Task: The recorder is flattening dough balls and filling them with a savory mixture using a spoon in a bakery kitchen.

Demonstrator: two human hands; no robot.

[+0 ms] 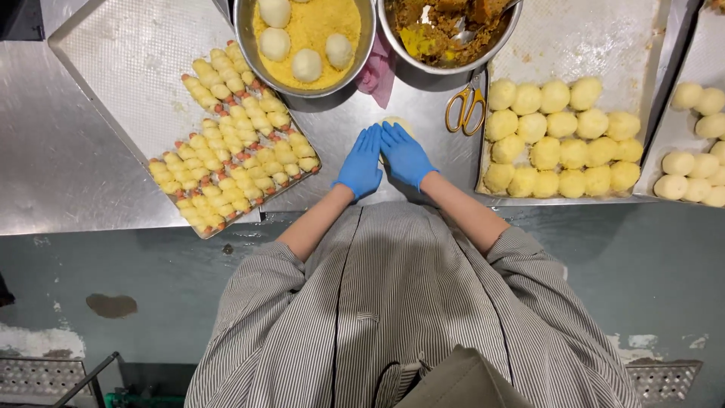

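Both my hands wear blue gloves and lie side by side on the steel table. My left hand (361, 162) and my right hand (405, 155) press flat on a pale piece of dough (396, 122), of which only the far edge shows past my fingertips. My fingers are stretched out and held together, not curled around it.
A tray (113, 68) on the left holds rows of small dough-wrapped sausages (234, 136). A bowl of yellow crumbs (306, 38) with dough balls and a bowl of brown filling (445, 34) stand at the back. Yellow-handled scissors (464, 106) lie beside a tray of crumbed balls (563, 140).
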